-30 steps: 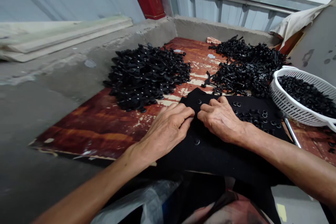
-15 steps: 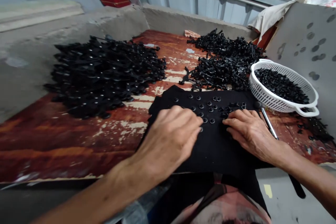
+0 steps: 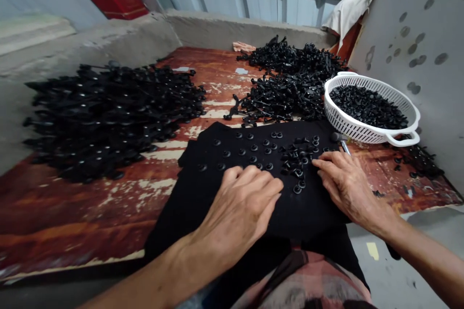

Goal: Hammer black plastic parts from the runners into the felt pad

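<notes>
A black cloth (image 3: pixel 290 212) lies at the table's front edge, with several small round black pieces (image 3: pixel 253 159) spread over its left and middle part. My left hand (image 3: pixel 241 203) is over the cloth just in front of them, fingers bent and drawn together; whatever its fingertips hold, if anything, is hidden. A denser cluster of black pieces (image 3: pixel 295 157) sits between my hands. My right hand (image 3: pixel 344 183) is at the right edge of this cluster, fingers curled together near the pieces; what they pinch, if anything, cannot be made out.
A large heap of black parts (image 3: pixel 108 116) covers the table's left side. Another heap (image 3: pixel 290 87) stands at the back. To the right is a white basket (image 3: pixel 362 128) of small black pieces. A tool with a metal shaft (image 3: pixel 345 147) lies behind my right hand.
The view has shifted right. My left hand has moved toward me over the cloth, leaving more round pieces in sight; my right hand stays beside the cluster.
</notes>
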A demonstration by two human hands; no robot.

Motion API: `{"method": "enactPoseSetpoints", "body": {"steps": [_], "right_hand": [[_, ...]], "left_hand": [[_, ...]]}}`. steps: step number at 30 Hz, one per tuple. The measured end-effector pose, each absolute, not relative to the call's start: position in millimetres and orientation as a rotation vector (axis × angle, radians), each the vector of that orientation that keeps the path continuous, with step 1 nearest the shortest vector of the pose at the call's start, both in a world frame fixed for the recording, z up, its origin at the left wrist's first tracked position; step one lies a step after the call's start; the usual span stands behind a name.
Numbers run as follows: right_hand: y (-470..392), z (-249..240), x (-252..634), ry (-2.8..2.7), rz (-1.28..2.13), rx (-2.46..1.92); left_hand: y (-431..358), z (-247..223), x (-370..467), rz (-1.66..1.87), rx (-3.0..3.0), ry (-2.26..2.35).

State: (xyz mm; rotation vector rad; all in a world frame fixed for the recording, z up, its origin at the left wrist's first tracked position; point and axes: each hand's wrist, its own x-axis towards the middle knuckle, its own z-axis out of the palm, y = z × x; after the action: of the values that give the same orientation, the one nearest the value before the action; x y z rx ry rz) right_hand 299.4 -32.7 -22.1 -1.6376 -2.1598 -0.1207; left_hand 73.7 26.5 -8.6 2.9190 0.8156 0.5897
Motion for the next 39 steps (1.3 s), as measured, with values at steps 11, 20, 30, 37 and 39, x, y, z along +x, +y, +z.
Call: {"method": "enactPoseSetpoints", "body": {"steps": [11,20,30,37,39], "right_hand": [[-37.3,-8.7,285.6,-2.355,-0.079,-1.595],[-43.1,-12.3,294.9,-2.29,-0.088,-1.587],[-36.0,-11.2,283.3,-2.351,-0.027,-1.531],[-36.4,-12.7,285.2,-2.323,0.011,-1.529],[-35.7,-12.7,286.1,-2.297,0.019,-1.522]], "left_hand": [[20.4,-8.5,60.0,0.503,2.9,0.95],[19.3,-0.9,77.1,0.64,2.866,0.886],[20.9,-7.2,96.2,0.626,2.869,0.791],[9.8,-4.1,86.8,0.652,2.822,0.761],[17.3,-1.2,87.7,0.669,2.822,0.798]]}}
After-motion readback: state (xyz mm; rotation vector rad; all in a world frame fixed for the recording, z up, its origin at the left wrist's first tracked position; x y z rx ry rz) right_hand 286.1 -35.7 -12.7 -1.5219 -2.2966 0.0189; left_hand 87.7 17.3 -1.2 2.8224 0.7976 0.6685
